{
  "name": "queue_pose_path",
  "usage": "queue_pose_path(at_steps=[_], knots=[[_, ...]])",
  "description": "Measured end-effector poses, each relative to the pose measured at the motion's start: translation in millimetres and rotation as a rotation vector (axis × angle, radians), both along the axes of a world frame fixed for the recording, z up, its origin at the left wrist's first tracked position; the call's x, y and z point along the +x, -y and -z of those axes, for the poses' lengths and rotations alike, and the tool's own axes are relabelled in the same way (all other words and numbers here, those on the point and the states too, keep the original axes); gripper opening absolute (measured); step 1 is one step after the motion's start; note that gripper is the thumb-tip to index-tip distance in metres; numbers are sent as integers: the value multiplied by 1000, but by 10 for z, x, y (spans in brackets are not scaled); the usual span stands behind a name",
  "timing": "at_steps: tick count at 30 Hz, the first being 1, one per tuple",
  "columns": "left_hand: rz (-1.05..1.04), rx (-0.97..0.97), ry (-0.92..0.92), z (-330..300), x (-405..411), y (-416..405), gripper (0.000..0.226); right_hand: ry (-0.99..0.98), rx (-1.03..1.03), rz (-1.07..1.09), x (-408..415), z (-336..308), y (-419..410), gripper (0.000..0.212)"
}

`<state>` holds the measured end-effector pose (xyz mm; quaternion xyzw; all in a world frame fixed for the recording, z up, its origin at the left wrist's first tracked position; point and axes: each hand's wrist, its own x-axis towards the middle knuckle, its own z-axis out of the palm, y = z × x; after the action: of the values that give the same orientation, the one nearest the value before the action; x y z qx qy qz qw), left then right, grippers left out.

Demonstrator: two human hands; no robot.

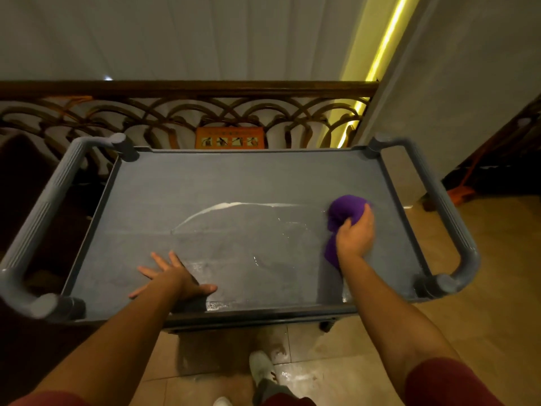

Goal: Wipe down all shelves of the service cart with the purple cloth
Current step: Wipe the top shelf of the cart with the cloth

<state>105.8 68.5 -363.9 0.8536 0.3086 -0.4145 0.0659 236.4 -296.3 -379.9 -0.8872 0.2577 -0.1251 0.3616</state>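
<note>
Right hand (355, 234) clutches purple cloth (345, 213) at top shelf's (234, 183) right end; unwiped surface stretches leftward, left hand (175, 278) flat.

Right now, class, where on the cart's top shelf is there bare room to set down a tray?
The top shelf is bare along its far half, from the left handle across to the right handle. A wet streak crosses the middle. The near left is taken by the flat left hand, the right side by the right hand gripping the purple cloth.
</note>
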Motion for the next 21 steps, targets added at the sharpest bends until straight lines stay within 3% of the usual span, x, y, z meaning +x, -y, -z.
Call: queue_pose_path(at_steps=[4, 21], knots=[[-39, 26, -93, -90, 230, 56, 169, -129, -81, 21, 367, 58, -7, 62], [-23, 59, -83, -78, 268, 100, 162, -160, -105, -679, 520, 216, -1911, 66]])
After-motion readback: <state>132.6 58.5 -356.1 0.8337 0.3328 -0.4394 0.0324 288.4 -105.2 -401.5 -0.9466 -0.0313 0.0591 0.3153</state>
